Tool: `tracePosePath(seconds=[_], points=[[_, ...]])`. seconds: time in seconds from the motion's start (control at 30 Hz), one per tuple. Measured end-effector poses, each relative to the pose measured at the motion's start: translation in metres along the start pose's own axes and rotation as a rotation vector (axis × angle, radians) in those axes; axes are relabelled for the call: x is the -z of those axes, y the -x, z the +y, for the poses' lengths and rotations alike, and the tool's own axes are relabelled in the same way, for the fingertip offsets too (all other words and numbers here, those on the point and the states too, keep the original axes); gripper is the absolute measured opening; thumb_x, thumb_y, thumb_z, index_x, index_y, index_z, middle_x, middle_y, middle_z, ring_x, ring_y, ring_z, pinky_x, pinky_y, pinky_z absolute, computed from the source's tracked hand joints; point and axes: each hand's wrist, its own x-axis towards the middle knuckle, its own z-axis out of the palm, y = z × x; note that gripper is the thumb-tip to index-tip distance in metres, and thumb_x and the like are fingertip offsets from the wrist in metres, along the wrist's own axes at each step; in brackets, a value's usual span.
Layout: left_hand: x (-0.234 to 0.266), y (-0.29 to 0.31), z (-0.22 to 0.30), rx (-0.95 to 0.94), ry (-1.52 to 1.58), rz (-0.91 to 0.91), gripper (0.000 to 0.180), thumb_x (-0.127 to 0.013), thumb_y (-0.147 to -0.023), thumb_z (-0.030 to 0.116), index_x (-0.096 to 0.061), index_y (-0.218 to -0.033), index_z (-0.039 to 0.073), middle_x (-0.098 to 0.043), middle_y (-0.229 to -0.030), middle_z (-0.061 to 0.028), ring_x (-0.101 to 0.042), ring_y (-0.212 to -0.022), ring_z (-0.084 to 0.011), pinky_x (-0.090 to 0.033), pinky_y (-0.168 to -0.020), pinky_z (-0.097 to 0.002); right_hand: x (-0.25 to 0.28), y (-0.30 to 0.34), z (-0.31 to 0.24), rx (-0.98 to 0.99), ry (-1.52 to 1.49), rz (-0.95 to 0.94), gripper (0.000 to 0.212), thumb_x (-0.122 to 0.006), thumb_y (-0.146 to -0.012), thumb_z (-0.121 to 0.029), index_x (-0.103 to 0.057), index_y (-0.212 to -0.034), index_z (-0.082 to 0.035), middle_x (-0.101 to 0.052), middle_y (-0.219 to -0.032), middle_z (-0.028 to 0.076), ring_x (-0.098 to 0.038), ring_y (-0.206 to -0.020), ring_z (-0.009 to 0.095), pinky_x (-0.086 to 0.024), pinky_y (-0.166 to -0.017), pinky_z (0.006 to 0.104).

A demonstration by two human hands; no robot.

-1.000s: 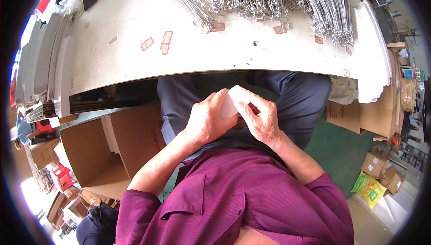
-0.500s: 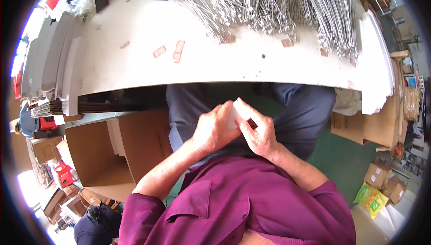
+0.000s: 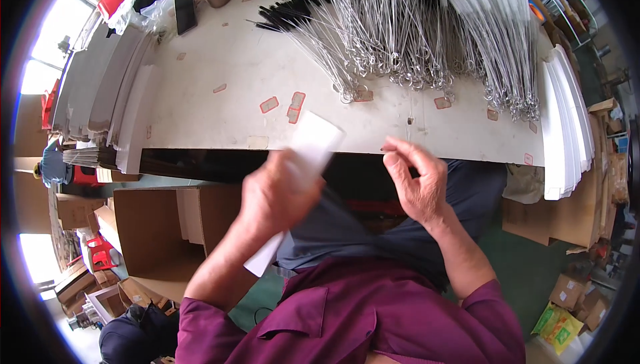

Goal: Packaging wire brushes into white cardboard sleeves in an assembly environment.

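At the table's [image 3: 220,121] near edge, the left hand [image 3: 277,189] clasps a white carton [image 3: 319,136]; the right hand [image 3: 424,183] is half-curled, loose.

No wording or number can be read — the red-bordered labels [image 3: 269,105] scattered flat over the pale tabletop [image 3: 200,121] carry print too small to make out, and the yellow-and-green bag [image 3: 559,326] at lower right has markings too blurred to tell.
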Motion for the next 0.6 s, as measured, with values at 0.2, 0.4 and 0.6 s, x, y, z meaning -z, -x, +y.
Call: tracePosePath(seconds=[0.2,0.4,0.6], points=[[0.057,-0.101,-0.075,0.299,-0.391,0.090,0.069,-0.072,-0.081,0.055,-0.069,-0.103,-0.010,-0.071,-0.098,-0.0323,-0.069,-0.099,-0.0448,-0.054,-0.088,-0.0492,0.001,-0.027,0.030,0.052,0.214,0.068,0.014,-0.071,-0.091,-0.007,-0.072,-0.103,0.001,-0.073,-0.100,0.015,-0.072,-0.084,0.029,-0.059,-0.075,0.0377],[0.077,-0.163,-0.120,0.511,-0.613,0.096,0.071,-0.072,-0.079,0.062,-0.076,-0.094,-0.007,-0.075,-0.096,-0.0264,-0.074,-0.093,-0.0398,-0.059,-0.084,-0.0473,-0.010,-0.026,0.045,0.230,0.376,0.123,0.010,-0.072,-0.087,-0.003,-0.072,-0.098,-0.003,-0.072,-0.097,0.012,-0.070,-0.089,0.030,-0.057,-0.079,0.0385],[0.064,-0.171,-0.101,0.168,-0.596,0.301,0.051,-0.074,-0.087,0.046,-0.069,-0.106,-0.002,-0.074,-0.095,-0.0242,-0.073,-0.091,-0.0408,-0.057,-0.083,-0.0473,-0.016,-0.028,0.045,0.208,0.403,0.148,0.010,-0.073,-0.086,-0.004,-0.072,-0.096,-0.005,-0.072,-0.095,0.010,-0.070,-0.088,0.028,-0.057,-0.079,0.0384]])
